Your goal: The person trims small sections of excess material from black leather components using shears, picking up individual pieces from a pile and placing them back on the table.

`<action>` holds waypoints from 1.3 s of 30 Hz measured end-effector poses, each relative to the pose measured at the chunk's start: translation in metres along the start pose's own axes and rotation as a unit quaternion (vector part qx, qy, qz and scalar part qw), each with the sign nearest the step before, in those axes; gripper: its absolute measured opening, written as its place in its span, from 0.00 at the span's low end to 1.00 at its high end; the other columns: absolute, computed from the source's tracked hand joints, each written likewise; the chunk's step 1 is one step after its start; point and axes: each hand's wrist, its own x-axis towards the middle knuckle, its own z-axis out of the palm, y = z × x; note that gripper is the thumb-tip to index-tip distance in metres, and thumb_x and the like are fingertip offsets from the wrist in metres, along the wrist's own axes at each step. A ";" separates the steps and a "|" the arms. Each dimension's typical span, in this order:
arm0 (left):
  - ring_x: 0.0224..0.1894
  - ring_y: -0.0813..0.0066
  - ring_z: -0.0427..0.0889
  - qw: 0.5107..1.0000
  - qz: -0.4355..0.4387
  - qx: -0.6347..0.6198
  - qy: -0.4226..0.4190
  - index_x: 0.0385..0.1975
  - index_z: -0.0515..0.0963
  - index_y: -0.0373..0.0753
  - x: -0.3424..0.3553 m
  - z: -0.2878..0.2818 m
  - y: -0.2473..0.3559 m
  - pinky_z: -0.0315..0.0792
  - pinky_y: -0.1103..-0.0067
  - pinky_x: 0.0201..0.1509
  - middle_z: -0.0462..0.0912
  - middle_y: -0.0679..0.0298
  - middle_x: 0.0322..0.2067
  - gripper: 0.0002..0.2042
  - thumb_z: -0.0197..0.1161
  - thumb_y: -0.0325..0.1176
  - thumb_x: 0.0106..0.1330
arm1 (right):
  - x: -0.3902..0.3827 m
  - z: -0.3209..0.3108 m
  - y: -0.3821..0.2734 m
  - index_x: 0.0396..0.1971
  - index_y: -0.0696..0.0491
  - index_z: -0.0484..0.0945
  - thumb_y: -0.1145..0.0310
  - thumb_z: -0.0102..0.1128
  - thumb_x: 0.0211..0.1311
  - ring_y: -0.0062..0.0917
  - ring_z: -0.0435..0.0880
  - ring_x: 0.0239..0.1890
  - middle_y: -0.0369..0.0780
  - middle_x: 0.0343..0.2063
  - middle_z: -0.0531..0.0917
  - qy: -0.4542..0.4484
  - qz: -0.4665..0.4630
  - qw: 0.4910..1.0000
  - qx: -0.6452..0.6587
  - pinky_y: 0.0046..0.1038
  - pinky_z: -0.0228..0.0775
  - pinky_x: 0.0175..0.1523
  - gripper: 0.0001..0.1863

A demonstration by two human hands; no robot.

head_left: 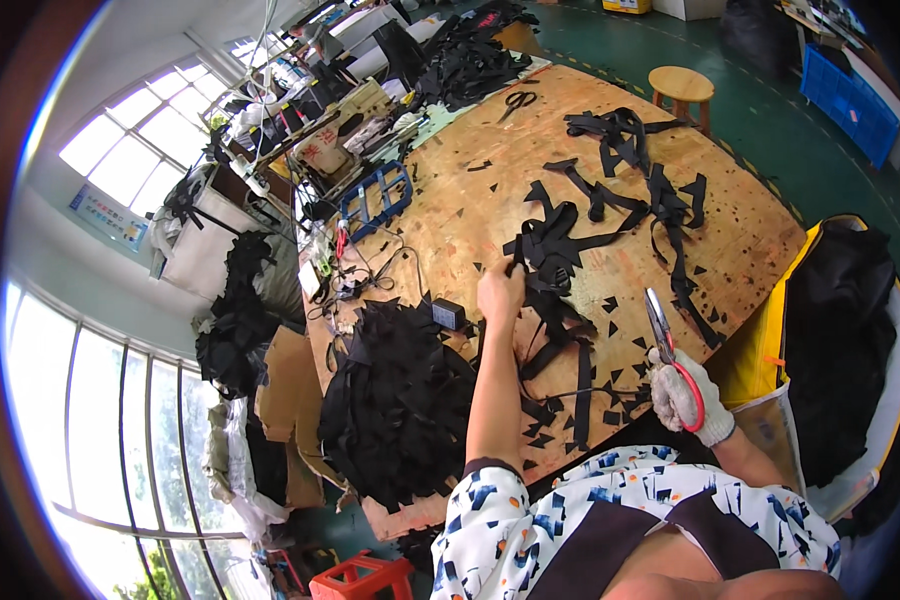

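Bare, my left hand (500, 290) is closed on the edge of a tangled bunch of black fabric straps (552, 245) around the middle of the wooden table. My right hand (676, 390), in a pale work glove, grips red-handled scissors (664, 338) near the table's right front edge. Their blades point up and away from me, apart from the straps. A large heap of cut black strips (395, 400) lies left of my left forearm. Small black offcuts (610, 303) are scattered between my hands.
More black straps (620, 135) trail across the far side of the wooden table (450, 200). A black power adapter (448, 314), a blue plastic frame (378, 200) and dark scissors (518, 102) also lie there. Right of it stands a yellow-edged bag (760, 345); beyond, a wooden stool (681, 84).
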 end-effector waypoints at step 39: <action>0.24 0.89 0.70 0.837 -0.012 -0.407 -0.366 0.30 0.77 0.32 -0.135 -0.014 0.086 0.65 0.87 0.25 0.77 0.72 0.23 0.10 0.59 0.34 0.65 | 0.003 -0.008 0.007 0.60 0.57 0.60 0.41 0.45 0.63 0.14 0.72 0.17 0.32 0.22 0.75 -0.061 -0.165 0.945 -0.275 0.18 0.64 0.21 0.37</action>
